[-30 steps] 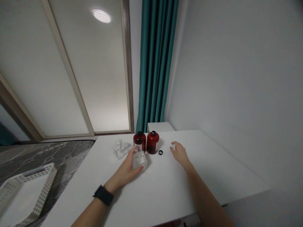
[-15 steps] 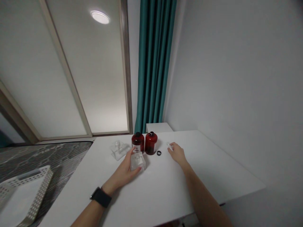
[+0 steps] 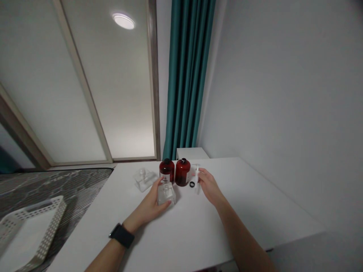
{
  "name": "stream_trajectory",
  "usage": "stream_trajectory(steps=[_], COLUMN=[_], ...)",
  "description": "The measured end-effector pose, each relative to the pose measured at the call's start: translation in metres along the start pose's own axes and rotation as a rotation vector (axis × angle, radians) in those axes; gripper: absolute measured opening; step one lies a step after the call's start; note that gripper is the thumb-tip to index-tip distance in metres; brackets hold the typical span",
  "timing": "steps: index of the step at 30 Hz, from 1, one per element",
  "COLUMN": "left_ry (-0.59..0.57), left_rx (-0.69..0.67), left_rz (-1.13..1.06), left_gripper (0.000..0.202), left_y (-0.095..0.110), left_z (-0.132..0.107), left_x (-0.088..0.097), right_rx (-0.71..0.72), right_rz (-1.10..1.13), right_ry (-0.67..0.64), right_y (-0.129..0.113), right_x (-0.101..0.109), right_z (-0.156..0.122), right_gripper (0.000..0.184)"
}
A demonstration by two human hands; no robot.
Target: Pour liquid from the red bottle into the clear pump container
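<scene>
My left hand (image 3: pixel 153 198) is closed around a clear square glass bottle (image 3: pixel 166 192) on the white table. Slightly above the table, my right hand (image 3: pixel 208 183) pinches a slim white plastic piece with a T-shaped top (image 3: pixel 197 177); whether it is a pump or a syringe I cannot tell. A small black ring (image 3: pixel 192 184) lies just left of it. Behind the left hand stands a dark red bottle with a white label (image 3: pixel 166 168). Beside it is another red bottle (image 3: pixel 182 173). Left of these sits a second clear glass bottle (image 3: pixel 144 179) with a rounded stopper.
The white table (image 3: pixel 176 234) meets the grey wall (image 3: pixel 283 113) on the right. On the floor at the left stands a white perforated basket (image 3: pixel 53 223). A white cabinet (image 3: pixel 193 153) and a green curtain (image 3: pixel 188 79) are behind the table, near frosted sliding doors (image 3: pixel 124 94).
My right hand has lifted the white piece off the table, turned it upright and brought it left, close to the red bottle. The left hand keeps its hold on the glass bottle.
</scene>
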State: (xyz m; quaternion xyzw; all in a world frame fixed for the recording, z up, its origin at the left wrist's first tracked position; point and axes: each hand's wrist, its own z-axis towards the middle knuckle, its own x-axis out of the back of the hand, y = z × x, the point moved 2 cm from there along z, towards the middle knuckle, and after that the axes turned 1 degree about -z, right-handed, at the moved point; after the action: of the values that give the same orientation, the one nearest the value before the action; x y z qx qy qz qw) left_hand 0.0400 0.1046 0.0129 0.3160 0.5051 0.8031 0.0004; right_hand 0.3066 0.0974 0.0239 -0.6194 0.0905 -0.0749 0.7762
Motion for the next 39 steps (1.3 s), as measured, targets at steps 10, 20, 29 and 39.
stream_trajectory(steps=[10, 20, 29, 39], left_ry=[0.083, 0.051, 0.067, 0.335], left_rx=[-0.029, -0.03, -0.106, -0.236], left_rz=[0.034, -0.018, -0.025, 0.041], left_gripper=[0.051, 0.045, 0.035, 0.01], left_y=[0.006, 0.008, 0.012, 0.017], left_z=[0.001, 0.003, 0.001, 0.004], left_x=[0.011, 0.021, 0.023, 0.027], right_rx=[0.002, 0.185, 0.304, 0.433], right_rz=[0.266, 0.189, -0.078, -0.314], right_ry=[-0.141, -0.154, -0.235, -0.258], right_y=[-0.026, -0.038, -0.015, -0.017], right_x=[-0.053, -0.098, -0.1, -0.103], right_z=[-0.017, -0.005, -0.016, -0.03], right_gripper=[0.041, 0.036, 0.029, 0.016])
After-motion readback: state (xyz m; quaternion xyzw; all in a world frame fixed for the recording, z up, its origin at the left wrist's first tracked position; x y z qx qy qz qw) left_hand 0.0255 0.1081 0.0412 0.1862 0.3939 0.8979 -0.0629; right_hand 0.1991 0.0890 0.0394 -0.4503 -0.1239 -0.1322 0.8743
